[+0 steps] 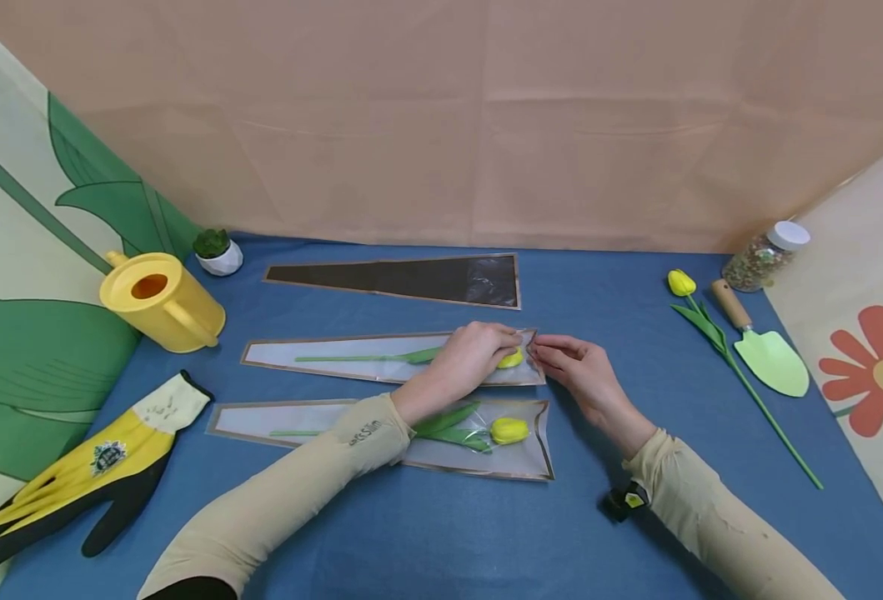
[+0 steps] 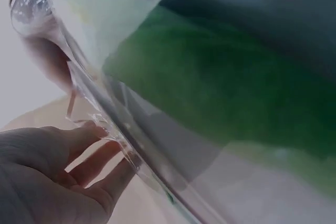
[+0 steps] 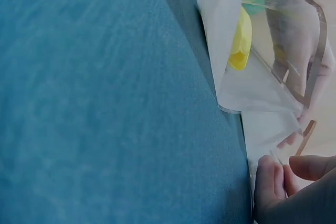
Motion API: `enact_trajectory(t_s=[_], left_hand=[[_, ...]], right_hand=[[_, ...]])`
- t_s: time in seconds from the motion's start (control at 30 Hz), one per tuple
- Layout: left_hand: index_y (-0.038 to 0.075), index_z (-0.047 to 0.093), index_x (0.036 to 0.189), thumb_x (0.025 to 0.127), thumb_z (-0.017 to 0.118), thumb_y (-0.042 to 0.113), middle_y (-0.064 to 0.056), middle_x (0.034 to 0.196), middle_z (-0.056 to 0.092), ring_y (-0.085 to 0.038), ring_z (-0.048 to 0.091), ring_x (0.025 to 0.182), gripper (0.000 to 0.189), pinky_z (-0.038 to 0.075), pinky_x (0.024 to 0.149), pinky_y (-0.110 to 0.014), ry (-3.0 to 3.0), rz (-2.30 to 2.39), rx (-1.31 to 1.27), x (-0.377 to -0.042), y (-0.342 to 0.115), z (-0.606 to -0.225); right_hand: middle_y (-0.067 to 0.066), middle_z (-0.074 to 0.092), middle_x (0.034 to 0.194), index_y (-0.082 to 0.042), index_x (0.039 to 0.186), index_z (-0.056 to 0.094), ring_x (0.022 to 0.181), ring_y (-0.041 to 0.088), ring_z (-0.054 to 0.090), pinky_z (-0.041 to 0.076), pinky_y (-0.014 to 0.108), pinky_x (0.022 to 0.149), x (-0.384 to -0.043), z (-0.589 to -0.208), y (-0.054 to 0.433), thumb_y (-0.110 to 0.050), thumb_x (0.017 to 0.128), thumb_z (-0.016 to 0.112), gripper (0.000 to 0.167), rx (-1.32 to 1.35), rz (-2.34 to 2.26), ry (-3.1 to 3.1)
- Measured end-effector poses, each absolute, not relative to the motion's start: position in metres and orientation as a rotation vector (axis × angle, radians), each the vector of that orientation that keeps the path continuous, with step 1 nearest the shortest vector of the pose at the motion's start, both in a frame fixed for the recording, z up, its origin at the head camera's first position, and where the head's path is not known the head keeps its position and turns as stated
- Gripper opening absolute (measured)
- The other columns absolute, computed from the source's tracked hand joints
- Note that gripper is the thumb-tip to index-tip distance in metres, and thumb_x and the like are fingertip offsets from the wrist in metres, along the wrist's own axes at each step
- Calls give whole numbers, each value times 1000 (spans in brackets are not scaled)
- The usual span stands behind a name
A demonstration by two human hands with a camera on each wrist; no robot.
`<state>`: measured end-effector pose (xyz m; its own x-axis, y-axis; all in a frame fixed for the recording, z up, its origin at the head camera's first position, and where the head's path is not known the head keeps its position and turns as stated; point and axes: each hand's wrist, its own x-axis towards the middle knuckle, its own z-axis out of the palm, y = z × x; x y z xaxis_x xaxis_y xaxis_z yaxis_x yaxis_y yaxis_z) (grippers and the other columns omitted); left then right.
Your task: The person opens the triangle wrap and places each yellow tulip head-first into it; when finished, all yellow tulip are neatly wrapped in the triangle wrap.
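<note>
A flower sleeve (image 1: 351,369) with a white back, clear front and brown edging lies in the middle row. Inside it is a yellow artificial tulip (image 1: 510,358), bloom toward the wide right end. My left hand (image 1: 479,354) reaches over the bloom and pinches the film at the mouth; in the left wrist view the fingers (image 2: 113,174) hold its clear edge. At the right corner of the mouth, my right hand (image 1: 587,379) pinches the sleeve edge between thumb and fingers. A second sleeve with a yellow tulip (image 1: 509,430) lies nearer, partly under my left forearm.
A black sleeve (image 1: 411,275) lies at the back. At left are a yellow watering can (image 1: 178,304), small potted plant (image 1: 219,254) and gardening glove (image 1: 103,467). At right are a loose tulip (image 1: 756,400), trowel (image 1: 775,362) and jar (image 1: 760,260).
</note>
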<state>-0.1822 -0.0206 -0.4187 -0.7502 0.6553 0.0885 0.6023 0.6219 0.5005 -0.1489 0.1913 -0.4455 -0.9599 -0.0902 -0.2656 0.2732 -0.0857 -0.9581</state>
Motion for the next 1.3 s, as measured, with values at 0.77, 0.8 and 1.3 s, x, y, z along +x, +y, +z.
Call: enact_trajectory(t_s=[0.77, 0.8, 1.3], left_hand=[[4, 73, 136, 103, 75, 15, -14, 130, 74, -23, 74, 89, 35, 56, 68, -33, 2900, 678, 944, -241, -35, -399], [3, 73, 136, 103, 76, 15, -14, 130, 74, -23, 74, 90, 36, 56, 68, -32, 2910, 673, 929, -247, -36, -399], [1, 68, 142, 101, 75, 6, -12, 143, 67, -30, 68, 123, 41, 54, 102, -37, 2812, 851, 820, -310, -32, -416]], right_hand=[[16, 68, 130, 16, 153, 41, 108, 12, 72, 50, 34, 108, -215, -423, 221, -5, 111, 56, 49, 251, -2212, 1906], [20, 65, 137, 15, 154, 40, 111, 13, 71, 49, 34, 109, -221, -422, 221, -6, 112, 56, 50, 232, -2172, 1936], [32, 45, 158, 15, 158, 37, 144, 42, 50, 43, 43, 116, -274, -430, 198, -5, 114, 48, 49, 121, -1824, 2116]])
